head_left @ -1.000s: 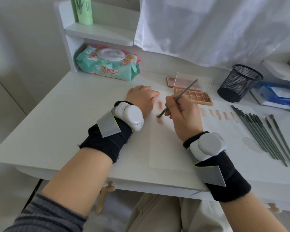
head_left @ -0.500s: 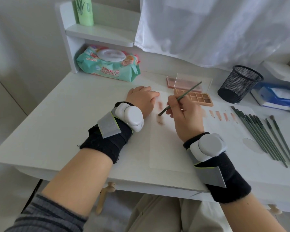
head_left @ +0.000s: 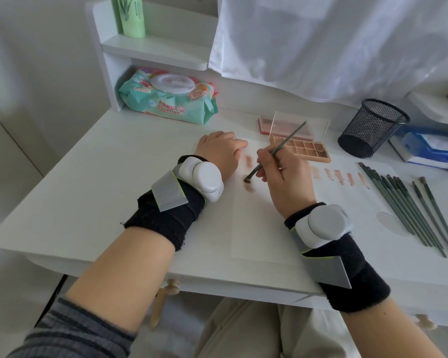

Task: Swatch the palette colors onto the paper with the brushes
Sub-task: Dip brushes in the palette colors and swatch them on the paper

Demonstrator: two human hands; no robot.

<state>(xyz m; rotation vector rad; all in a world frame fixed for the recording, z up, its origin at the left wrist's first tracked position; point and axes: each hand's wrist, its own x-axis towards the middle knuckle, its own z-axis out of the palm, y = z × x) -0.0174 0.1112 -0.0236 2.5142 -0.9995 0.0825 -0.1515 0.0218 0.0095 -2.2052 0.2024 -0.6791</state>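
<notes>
Pinched between the thumb and curled fingers of the right hand (head_left: 286,182), a thin green brush (head_left: 277,151) slants down to the left, its dark tip touching a sheet of white paper (head_left: 259,228) on a brownish smear just below a pink swatch (head_left: 248,160). Left hand (head_left: 221,151) rests palm down with relaxed fingers on the paper's far left corner, holding nothing. Both wrists wear black bands carrying white sensor pods.

Going from the left of the white desk (head_left: 88,177): a teal pack of wet wipes (head_left: 167,96) lies at the desk's back edge against a white shelf unit, and a pale green bottle (head_left: 130,16) stands on the shelf above it. The paper lies in the middle of the desk, reaching toward the front edge. Beyond the right hand, near the back edge, sits an open palette (head_left: 301,148) of brown and peach squares with its clear lid raised. A row of pink-brown swatches (head_left: 339,177) runs along the paper to the right of the hand. Further right, a bundle of green-handled brushes (head_left: 404,208) lies flat toward the desk's right edge, side by side and pointing diagonally. A black mesh pen cup (head_left: 373,127) stands at the back right, with a blue-and-white tissue pack (head_left: 429,148) just beside it at the right edge
</notes>
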